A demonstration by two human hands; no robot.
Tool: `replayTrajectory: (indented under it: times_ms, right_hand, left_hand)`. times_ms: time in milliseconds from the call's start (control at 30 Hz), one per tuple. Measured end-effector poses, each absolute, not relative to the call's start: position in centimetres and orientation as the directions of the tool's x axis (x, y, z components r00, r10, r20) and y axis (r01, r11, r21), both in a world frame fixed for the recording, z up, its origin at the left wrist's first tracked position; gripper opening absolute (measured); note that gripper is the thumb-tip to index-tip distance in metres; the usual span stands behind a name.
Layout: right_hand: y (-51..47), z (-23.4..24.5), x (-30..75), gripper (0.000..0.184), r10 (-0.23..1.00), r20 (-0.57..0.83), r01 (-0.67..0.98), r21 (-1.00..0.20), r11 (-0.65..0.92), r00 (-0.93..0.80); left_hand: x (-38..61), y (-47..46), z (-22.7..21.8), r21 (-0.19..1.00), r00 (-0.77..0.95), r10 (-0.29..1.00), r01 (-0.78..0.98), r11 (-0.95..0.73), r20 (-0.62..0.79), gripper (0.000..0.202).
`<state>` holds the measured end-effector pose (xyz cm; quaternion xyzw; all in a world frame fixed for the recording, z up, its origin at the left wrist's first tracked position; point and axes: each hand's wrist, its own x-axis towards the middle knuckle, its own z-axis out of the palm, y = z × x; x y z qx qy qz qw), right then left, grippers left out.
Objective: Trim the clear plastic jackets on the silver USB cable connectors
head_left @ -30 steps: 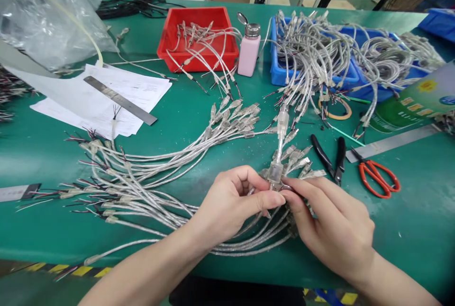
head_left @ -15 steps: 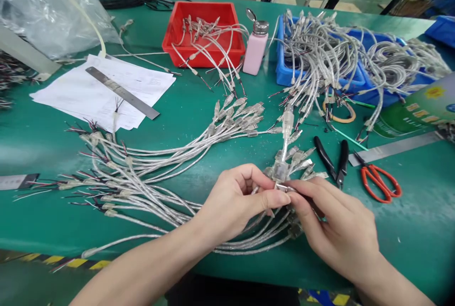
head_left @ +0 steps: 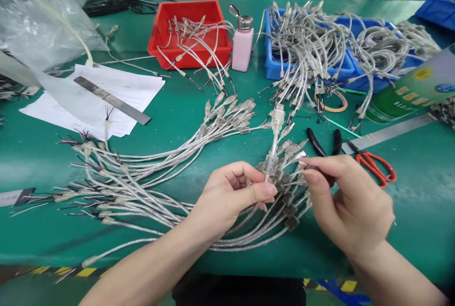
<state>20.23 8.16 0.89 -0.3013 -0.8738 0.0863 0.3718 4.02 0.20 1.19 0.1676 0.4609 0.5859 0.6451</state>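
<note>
My left hand (head_left: pixel 236 192) is closed, thumb against fingers, on a clear-sheathed USB cable (head_left: pixel 275 139). Its flat plug points away from me, and a clear block on the cable sits just beyond my fingertips. To the right, my right hand (head_left: pixel 350 202) pinches a small dark brown object (head_left: pixel 322 173), mostly covered by the fingers, with a thin bright tip. It is apart from the held cable. Beneath both hands lies a bundle of similar cables (head_left: pixel 241 242), with dark clear blocks and USB plugs at the right and bare wire ends at the left.
Behind are a red bin (head_left: pixel 192 55), a pink pump bottle (head_left: pixel 242 50) and blue bins (head_left: pixel 275 70) of cables. Black-handled pliers (head_left: pixel 315 142), orange scissors (head_left: pixel 375 168) and a steel ruler (head_left: pixel 391 133) lie right. Papers (head_left: pixel 53 112) under another ruler (head_left: pixel 110 99) lie left.
My right hand has drawn away to the right and slightly up from the held cable, keeping its small dark object. My left hand still grips the cable; the view has shifted slightly.
</note>
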Motion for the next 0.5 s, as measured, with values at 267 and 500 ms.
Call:
replayTrajectory:
  times_ms: [267,500]
  right_hand:
    - [9.2,0.8,20.0,0.009,0.658,0.543,0.505,-0.425,0.751,-0.521]
    - [13.0,-1.2,21.3,0.034,0.69,0.517,0.708,-0.207,0.675,-0.507]
  left_hand:
    - [4.2,0.1,1.2,0.786,-0.134,0.906,-0.557,0.266,-0.401,0.013]
    - [4.0,0.1,0.7,0.796,-0.133,0.919,-0.556,0.241,-0.372,0.006]
